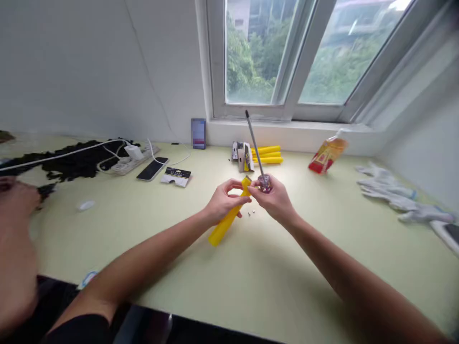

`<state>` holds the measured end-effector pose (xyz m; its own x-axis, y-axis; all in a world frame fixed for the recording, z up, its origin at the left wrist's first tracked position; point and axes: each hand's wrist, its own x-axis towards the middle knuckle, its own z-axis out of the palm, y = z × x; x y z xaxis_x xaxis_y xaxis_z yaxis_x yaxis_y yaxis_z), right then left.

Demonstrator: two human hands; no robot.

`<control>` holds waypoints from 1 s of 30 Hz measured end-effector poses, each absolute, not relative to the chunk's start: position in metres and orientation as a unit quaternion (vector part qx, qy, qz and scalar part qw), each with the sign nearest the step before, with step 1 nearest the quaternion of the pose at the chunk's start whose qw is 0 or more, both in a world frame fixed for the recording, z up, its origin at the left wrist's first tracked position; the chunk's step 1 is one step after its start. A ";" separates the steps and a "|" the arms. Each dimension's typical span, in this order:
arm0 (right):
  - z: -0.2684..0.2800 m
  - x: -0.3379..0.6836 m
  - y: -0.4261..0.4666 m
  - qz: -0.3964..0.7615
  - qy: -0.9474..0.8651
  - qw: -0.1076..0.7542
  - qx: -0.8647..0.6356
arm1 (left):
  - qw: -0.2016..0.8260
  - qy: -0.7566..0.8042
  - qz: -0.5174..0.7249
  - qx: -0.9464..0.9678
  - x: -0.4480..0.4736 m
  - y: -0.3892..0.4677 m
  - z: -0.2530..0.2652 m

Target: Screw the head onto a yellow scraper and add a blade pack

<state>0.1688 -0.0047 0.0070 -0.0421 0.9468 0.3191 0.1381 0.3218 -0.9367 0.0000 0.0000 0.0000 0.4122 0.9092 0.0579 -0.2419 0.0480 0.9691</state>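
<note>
A long yellow plastic handle slants across the middle of the table, its narrower head toward the window. My left hand is closed around its upper part, thumb laid along the top. In my right hand, a screwdriver is held in the palm with its grey shaft pointing up and away. The thumb and fingertips of that hand pinch at the handle's upper end; whether a small part sits between them I cannot tell. Below the hands lie small metal screws on the tabletop.
Several yellow handles and card packages lie by the window. A phone, a card and a power strip are at left. An orange-red pouch and white gloves are at right. Another person's arm rests at far left.
</note>
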 end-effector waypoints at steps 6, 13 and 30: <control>0.007 0.165 -0.008 0.420 -0.560 0.546 -0.460 | 0.634 0.324 0.460 0.531 0.001 0.001 -0.008; 0.016 0.159 -0.011 0.556 -0.459 0.555 -0.414 | 0.626 0.320 0.466 0.537 0.002 0.000 -0.011; 0.016 0.159 -0.012 0.570 -0.439 0.542 -0.434 | 0.619 0.345 0.471 0.525 0.005 -0.004 -0.007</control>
<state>0.1593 -0.0122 0.0160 -0.0354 0.9992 -0.0175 -0.2372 -0.0254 -0.9711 0.0052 -0.0044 -0.0069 0.3176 0.9458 0.0683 -0.2214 0.0039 0.9752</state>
